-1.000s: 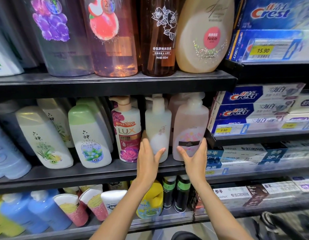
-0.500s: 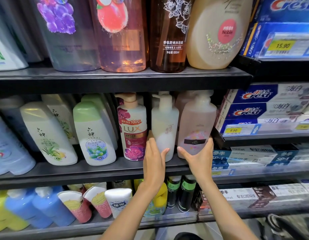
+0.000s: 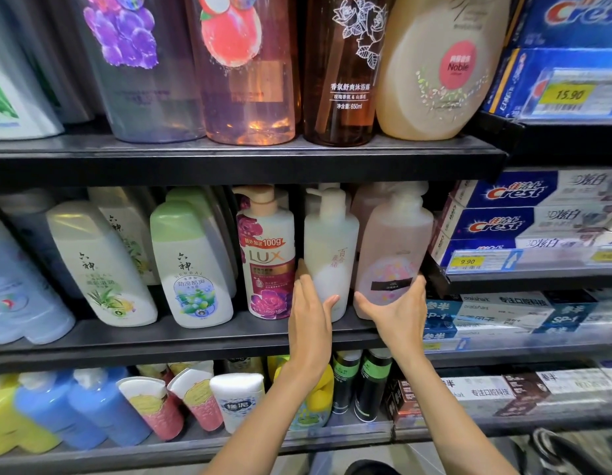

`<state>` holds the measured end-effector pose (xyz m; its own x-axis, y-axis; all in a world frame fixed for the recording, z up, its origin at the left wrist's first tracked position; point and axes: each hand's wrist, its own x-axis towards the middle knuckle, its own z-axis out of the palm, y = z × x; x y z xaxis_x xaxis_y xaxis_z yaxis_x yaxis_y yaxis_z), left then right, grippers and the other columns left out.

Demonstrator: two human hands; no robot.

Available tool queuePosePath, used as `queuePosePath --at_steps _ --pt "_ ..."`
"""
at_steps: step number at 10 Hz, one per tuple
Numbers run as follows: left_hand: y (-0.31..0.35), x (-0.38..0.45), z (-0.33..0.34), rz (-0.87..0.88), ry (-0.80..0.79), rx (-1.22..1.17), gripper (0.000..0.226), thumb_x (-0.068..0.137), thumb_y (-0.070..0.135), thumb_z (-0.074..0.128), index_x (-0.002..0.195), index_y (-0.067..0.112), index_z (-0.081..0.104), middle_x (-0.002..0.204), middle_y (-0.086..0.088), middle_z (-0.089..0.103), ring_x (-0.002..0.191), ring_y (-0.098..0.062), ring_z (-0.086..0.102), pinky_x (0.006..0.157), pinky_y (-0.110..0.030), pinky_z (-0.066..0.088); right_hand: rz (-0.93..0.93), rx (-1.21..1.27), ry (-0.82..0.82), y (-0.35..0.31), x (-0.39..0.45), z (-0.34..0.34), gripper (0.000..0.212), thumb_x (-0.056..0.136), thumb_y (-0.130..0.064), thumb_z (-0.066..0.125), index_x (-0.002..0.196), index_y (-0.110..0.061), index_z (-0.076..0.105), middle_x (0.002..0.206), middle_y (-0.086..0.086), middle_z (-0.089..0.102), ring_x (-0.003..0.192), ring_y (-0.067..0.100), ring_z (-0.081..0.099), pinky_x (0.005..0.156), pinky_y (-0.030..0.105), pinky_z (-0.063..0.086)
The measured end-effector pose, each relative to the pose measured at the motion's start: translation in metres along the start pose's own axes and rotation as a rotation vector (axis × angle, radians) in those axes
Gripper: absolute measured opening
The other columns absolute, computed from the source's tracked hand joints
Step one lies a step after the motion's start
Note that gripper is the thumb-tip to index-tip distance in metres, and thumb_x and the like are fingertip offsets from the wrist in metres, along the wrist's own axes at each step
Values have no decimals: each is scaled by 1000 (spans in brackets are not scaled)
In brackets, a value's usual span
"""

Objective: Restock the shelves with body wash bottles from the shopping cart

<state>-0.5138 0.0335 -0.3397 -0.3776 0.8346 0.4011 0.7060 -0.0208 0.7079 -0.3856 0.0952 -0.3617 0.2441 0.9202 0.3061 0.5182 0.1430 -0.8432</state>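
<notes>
Black middle shelf (image 3: 195, 341) bearing upright white bottle (image 3: 330, 248), pink bottle (image 3: 393, 255), LUX bottle (image 3: 267, 255).

we note a pale pink pump bottle (image 3: 393, 255) with a black band and pink floral label, a milky white pump bottle (image 3: 330, 248), and a white lux bottle (image 3: 267, 255) with magenta roses on the black shelf (image 3: 160, 334).
</notes>
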Motion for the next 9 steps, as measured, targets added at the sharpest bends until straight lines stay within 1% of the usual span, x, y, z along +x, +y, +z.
queuePosePath --at_steps 1,2,3,4,5,6,7,8,9 --pt "-1 0 1 5 4 -4 48 94 28 55 126 -5 42 117 -16 50 110 -28 50 92 -31 43 -11 26 -27 1 0 -1 99 58 -40 89 131 -4 32 126 13 47 119 30 46 91 29 35" --pt "-3 -2 0 15 17 -10 56 94 28 56 134 -5 38 127 -18 49 119 -30 48 99 -34 43 -19 54 -44 2 -1 -2 100 60 -41 88 134 -6 30 130 11 45 123 27 43 96 30 35" --pt "-5 -5 1 27 42 20 60 91 27 61 135 -9 39 132 -25 50 123 -35 50 101 -39 45 -28 70 -46 3 -3 -1 107 60 -43 87 141 -7 26 138 11 41 130 26 38 105 34 34" --pt "-8 -6 5 63 72 99 61 77 17 77 121 -17 51 117 -33 59 107 -42 62 83 -46 54 -29 85 -36 6 -6 -1 113 61 -44 86 147 -8 21 147 10 35 137 24 32 112 42 32" --pt "-10 -3 7 131 126 222 65 64 19 85 111 -17 59 107 -31 65 98 -41 66 75 -47 55 -13 93 -29 9 -5 0 108 60 -39 87 143 -6 26 142 13 38 133 26 37 110 44 35" --pt "-7 -1 5 120 81 259 65 60 21 87 107 -15 63 104 -28 67 96 -38 68 75 -42 56 28 95 -47 10 -3 2 105 60 -34 89 141 -3 28 140 15 40 131 27 39 109 45 36" --pt "0 -3 0 74 37 269 63 57 19 90 106 -12 65 103 -23 68 95 -33 69 72 -34 56 101 58 -92 7 -6 -2 107 61 -35 89 141 -1 27 144 19 37 135 30 36 111 48 33" --pt "15 0 -24 -86 -121 141 63 83 21 72 134 -3 47 138 -16 51 125 -21 53 96 -20 44 229 8 -119 -12 -11 -8 105 66 -27 88 146 -2 25 150 16 32 139 29 31 115 44 27" --pt "28 -3 -54 -92 -260 39 55 97 29 47 146 10 30 153 -5 31 135 -9 39 105 -16 33 193 30 -51 -21 -24 -26 88 69 0 81 144 0 34 145 22 39 134 36 39 112 37 32"
